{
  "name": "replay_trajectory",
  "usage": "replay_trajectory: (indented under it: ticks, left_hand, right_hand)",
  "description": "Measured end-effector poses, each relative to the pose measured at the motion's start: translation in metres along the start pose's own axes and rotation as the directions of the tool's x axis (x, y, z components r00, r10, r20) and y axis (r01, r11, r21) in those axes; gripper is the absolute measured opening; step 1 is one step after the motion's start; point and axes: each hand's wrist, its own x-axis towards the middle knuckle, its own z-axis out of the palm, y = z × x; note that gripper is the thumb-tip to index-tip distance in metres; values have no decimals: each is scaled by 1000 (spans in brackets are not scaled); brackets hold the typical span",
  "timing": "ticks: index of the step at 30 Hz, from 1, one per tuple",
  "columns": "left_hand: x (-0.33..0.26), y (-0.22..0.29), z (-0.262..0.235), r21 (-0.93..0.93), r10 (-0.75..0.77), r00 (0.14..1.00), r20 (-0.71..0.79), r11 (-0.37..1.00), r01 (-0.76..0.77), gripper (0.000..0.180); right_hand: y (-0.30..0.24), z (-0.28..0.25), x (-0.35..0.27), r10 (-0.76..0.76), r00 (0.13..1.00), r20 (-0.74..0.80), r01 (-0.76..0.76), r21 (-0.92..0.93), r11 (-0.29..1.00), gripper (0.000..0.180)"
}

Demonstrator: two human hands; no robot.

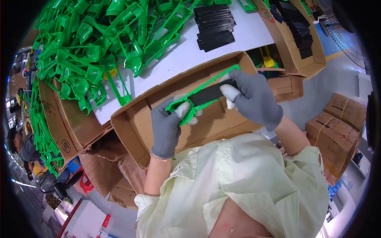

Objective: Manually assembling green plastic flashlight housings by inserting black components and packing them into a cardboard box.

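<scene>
1. Bright green on plastic frame [203,105] and heaped parts [81,51].
2. Black on panel [205,94] and stacked strips [214,29].
3. Grey with whitish fingertips [229,92] on left glove [166,133] and right glove [260,101].
4. White on table [254,31].
5. Brown on carton [139,123].
6. Pale yellow-green on shirt [254,166].

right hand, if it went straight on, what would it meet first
The grey-gloved right hand would first meet the flat black strip in the green plastic frame; its thumb seems to touch the strip, though depth is unclear.
</scene>
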Motion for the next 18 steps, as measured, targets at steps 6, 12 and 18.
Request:
replay_trajectory:
  ticks: [6, 12, 18]
  left_hand:
    - [-2, -1, 10, 85, 24, 996, -81, 996, -17, 24]
    - [-3, -1, -5, 188, -38, 999, 14, 982, 35, 21]
    - [6, -7, 0, 262, -86, 996, -6, 961, 84, 21]
  right_hand:
    - [-2, -1, -6, -13, 995, -102, -20, -316, 949, 18]
    - [33, 5, -10, -92, 966, -241, 55, -155, 986, 25]
    - [41, 5, -28, 238, 971, 19, -225, -269, 937, 28]
